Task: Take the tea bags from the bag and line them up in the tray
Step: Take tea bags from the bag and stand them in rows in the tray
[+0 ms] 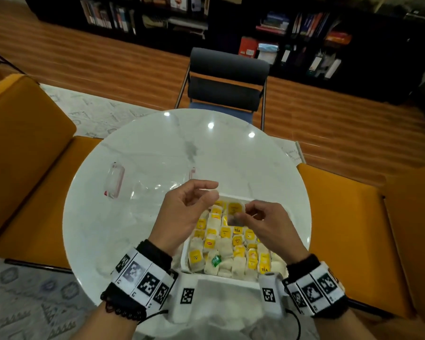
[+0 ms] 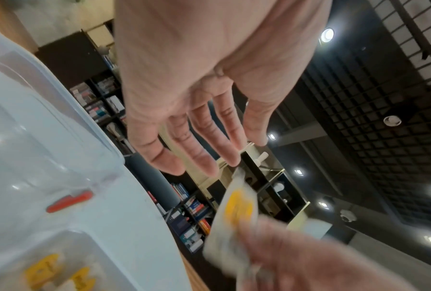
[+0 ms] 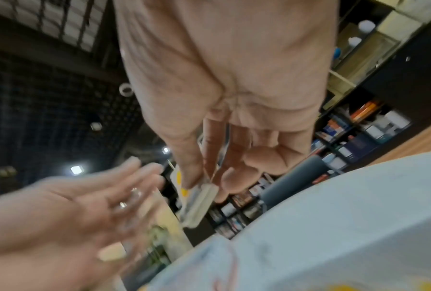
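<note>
A white tray [image 1: 226,283] sits at the near edge of the round table, packed with rows of tea bags [image 1: 238,251], most with yellow labels and one green [image 1: 216,261]. Over the tray's far end my right hand [image 1: 245,213] pinches one tea bag [image 1: 234,215] between thumb and forefinger; its yellow label shows in the left wrist view [image 2: 236,210] and its edge in the right wrist view [image 3: 197,200]. My left hand [image 1: 206,192] hovers just left of it, fingers relaxed and holding nothing [image 2: 209,153]. The clear zip bag [image 1: 138,190] lies flat at the left, looking empty.
The white marble table [image 1: 157,143] has bare surface beyond the tray and bag. A dark chair [image 1: 226,79] stands at its far side. Orange seats flank it at left [image 1: 30,143] and right [image 1: 353,217]. Bookshelves line the back wall.
</note>
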Demonstrator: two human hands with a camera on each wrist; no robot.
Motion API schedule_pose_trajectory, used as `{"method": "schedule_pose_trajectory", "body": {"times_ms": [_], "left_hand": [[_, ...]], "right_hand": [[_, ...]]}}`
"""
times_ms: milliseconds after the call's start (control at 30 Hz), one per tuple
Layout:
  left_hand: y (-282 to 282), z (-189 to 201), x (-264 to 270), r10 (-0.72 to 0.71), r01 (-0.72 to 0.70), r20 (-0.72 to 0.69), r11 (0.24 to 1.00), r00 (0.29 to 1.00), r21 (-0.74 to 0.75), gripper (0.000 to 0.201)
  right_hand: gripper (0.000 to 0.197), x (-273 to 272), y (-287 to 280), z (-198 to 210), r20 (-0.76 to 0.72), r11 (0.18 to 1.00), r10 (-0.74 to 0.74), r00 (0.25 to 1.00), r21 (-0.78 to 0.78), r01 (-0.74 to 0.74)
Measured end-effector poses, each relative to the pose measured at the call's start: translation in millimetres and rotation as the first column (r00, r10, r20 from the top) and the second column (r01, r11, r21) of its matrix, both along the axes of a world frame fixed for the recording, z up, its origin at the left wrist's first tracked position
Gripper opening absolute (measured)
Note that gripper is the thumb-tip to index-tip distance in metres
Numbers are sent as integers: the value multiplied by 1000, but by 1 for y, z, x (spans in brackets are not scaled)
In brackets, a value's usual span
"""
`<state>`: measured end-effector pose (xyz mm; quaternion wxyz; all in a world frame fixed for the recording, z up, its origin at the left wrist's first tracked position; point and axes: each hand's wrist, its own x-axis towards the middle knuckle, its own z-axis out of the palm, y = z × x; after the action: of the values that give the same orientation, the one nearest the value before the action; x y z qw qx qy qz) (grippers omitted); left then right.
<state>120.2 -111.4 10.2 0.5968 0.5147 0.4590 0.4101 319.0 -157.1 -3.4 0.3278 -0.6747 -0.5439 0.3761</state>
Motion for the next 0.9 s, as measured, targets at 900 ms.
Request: {"method": "schedule_pose_trajectory", "body": {"times_ms": [900], "left_hand": [[-1, -70, -172, 50, -3, -752, 998, 657, 63, 11]], "right_hand": [[35, -71, 36, -35, 372, 904, 362, 855, -363, -226]]}}
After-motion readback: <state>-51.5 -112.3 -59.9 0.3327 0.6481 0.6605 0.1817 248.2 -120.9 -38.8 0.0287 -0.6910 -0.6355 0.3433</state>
